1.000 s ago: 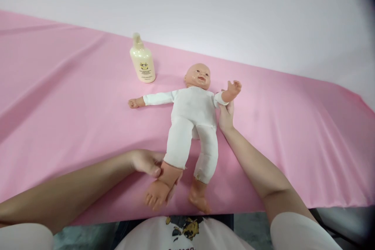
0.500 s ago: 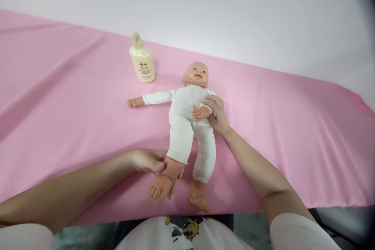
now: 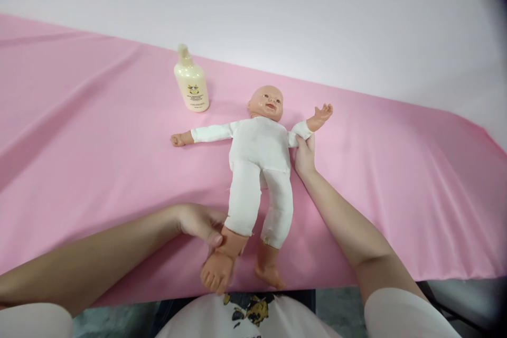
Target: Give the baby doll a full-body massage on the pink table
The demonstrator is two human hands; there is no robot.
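On doll (image 3: 259, 153): both hands, gripping.

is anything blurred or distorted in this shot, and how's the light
Head view: soft, even light with faint shadows beside the lotion bottle and doll; wide-lens bending curves the pink cloth edge; dark vignette in the top right corner; doll's foot by the left hand slightly soft.

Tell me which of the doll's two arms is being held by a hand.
The doll's arm nearest the right hand, which grips its white sleeve; that arm angles up past the head. The other arm lies outstretched toward the lotion bottle, untouched.
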